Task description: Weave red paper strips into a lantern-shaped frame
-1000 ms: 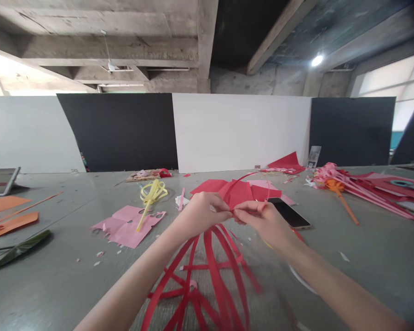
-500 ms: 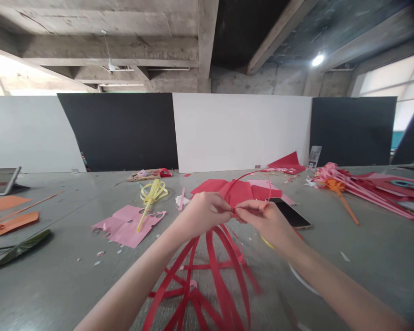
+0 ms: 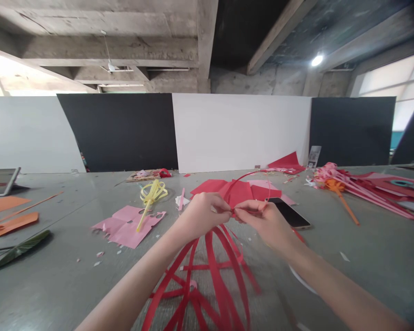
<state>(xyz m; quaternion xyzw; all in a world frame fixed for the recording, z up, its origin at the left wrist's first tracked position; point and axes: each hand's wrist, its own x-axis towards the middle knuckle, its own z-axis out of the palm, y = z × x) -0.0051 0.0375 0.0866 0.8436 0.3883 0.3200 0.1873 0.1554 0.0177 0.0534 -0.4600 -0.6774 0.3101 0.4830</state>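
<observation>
Up close, both hands meet at centre over the grey table (image 3: 365,248). Left hand (image 3: 202,214) has its fingers curled together, pinched on the top of the red paper-strip cage (image 3: 210,276), where the strips gather. Right hand (image 3: 265,220) has thumb and forefinger closed on the same gathering point, touching the left fingertips. A thin red strip loop (image 3: 251,177) arcs up and to the far side from that pinch. The cage stands on the near table, between the forearms. Just beyond the right hand lies a black phone (image 3: 291,214). Pink cut paper (image 3: 124,225) and a yellow strip figure (image 3: 152,193) lie far left; red sheets (image 3: 241,189) lie behind the hands.
</observation>
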